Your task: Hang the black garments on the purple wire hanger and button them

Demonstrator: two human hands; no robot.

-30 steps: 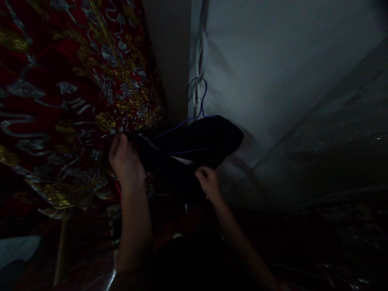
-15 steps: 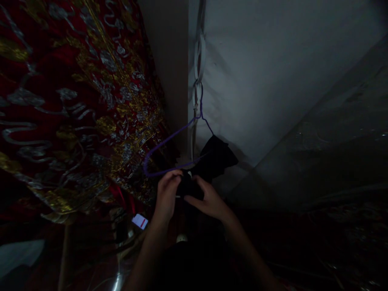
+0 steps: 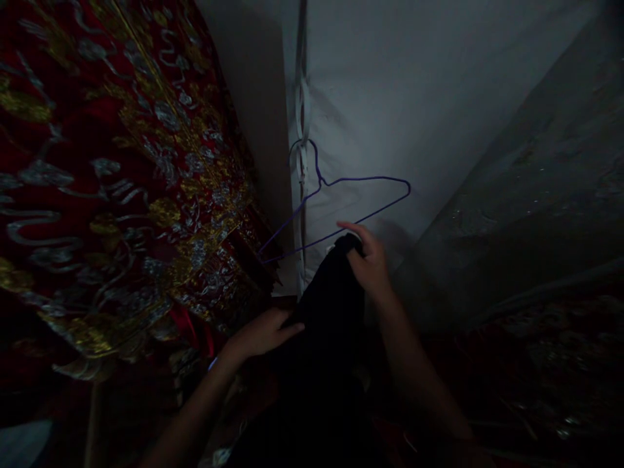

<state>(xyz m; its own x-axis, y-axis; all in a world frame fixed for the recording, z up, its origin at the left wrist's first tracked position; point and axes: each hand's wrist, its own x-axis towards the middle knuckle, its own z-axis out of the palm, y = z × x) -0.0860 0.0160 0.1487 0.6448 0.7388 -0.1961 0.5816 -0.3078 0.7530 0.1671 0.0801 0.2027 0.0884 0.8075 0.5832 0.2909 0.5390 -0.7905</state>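
Note:
A purple clothes hanger [image 3: 363,178] hangs bare by its hook from a pale strap of loops [image 3: 303,107]. Just below its bottom bar, my right hand [image 3: 369,259] is closed on the upper end of a black garment [image 3: 331,305], with the forefinger stretched past the cloth. Lower and to the left, my left hand [image 3: 267,333] is closed on the garment's left side, its thumb lying over the cloth. The garment droops between my hands toward my body, and its lower part merges into the dark. What kind of garment it is cannot be made out.
A red cloth with gold and silver embroidery [image 3: 160,156] hangs along the left. Behind the hanger is a pale wall [image 3: 439,97], and sheer grey material [image 3: 546,195] slants across the right. A wooden post [image 3: 92,422] stands at the lower left.
The black garment has come off the hanger, which now hangs bare and turned wider. My right hand has risen with the garment's end; my left hand has moved down and left.

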